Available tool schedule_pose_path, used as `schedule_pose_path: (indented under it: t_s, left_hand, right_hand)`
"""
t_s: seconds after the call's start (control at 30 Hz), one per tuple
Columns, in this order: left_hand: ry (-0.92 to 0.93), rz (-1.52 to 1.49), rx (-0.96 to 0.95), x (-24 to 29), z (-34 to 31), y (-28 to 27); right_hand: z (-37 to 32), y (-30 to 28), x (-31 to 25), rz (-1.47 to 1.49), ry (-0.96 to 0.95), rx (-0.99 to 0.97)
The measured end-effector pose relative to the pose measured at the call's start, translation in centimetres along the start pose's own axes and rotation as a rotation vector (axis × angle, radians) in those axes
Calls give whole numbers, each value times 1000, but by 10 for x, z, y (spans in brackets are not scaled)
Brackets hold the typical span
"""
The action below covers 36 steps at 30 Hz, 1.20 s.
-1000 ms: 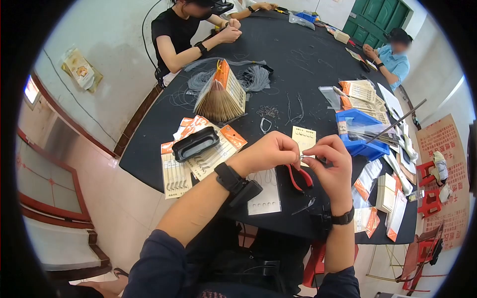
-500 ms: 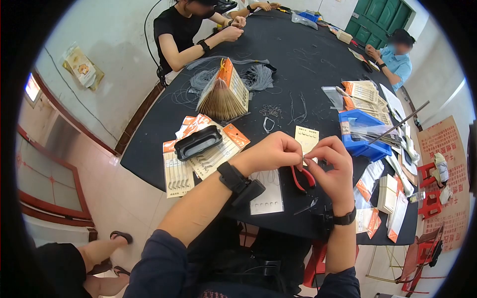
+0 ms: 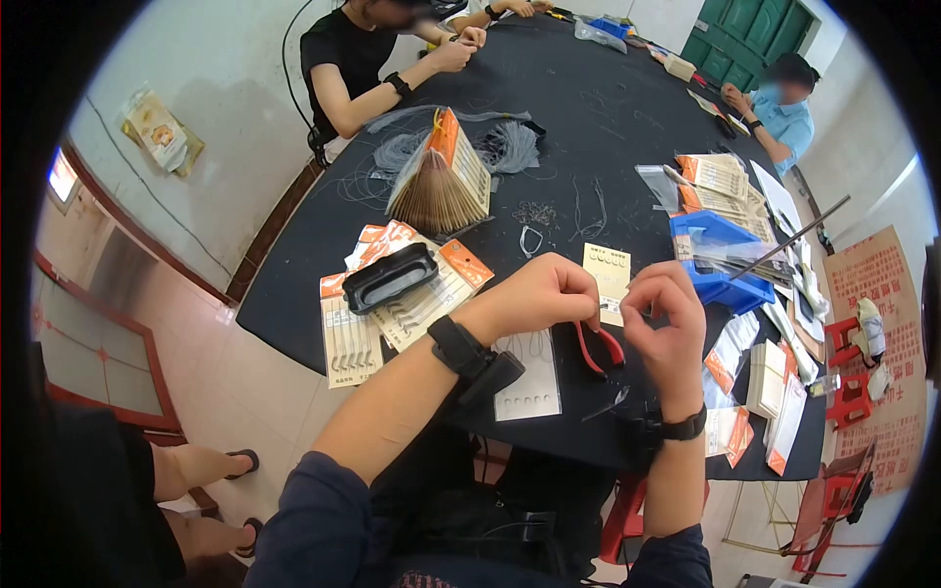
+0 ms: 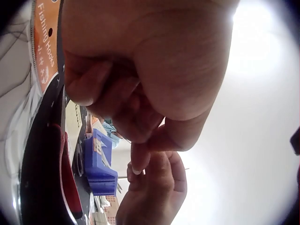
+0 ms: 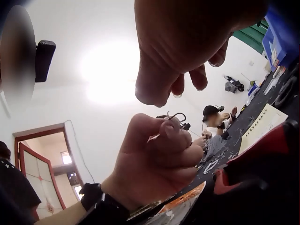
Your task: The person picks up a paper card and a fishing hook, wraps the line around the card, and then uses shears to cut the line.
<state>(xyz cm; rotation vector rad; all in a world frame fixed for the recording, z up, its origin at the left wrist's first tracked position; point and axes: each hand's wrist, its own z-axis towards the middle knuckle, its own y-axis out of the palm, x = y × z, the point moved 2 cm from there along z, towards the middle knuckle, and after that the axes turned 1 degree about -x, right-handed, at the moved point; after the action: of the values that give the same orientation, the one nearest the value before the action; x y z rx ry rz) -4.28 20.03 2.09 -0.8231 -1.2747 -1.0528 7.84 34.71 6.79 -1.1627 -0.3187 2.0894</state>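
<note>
My left hand [image 3: 547, 292] pinches a small dark curved hook [image 5: 178, 115] between thumb and forefinger; the hook's bend sticks out above the fingertips in the right wrist view. Just to its right, apart from it, my right hand [image 3: 669, 318] is raised with thumb and fingers bent; whether anything thin lies between them cannot be told. Beneath the hands are red-handled pliers [image 3: 612, 345], a cream card [image 3: 608, 278] with a row of small hooks, and a clear-covered card [image 3: 527, 400].
A black tray [image 3: 390, 279] rests on hook cards at left, below a fanned card stack [image 3: 441, 191] and bundled grey line [image 3: 510, 147]. A blue bin [image 3: 720, 279] and packets are at right. Other people sit around the black table; bare legs show at lower left.
My right hand has come away from the left fingertips, moving slightly right, with its fingers more curled. The left hand stays nearly in place. Someone's legs have come into view at lower left.
</note>
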Motion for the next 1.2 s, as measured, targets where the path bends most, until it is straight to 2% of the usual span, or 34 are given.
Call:
schedule_pose_path:
  t_s: [0.23,0.33,0.53,1.2]
  left_hand:
    - [17,-142,-27,3,-3,0]
    - [17,-172,-47,5,-3,1]
    - [18,-178,-58,6,-4,3]
    - [-32,-189,-66,3,-2,5]
  right_hand:
    - [2,3,-2,145,70,-98]
    - [0,5,3,143,10,-89]
    - [1,5,3,140,49,-88]
    - [0,7,1,53,-15,2]
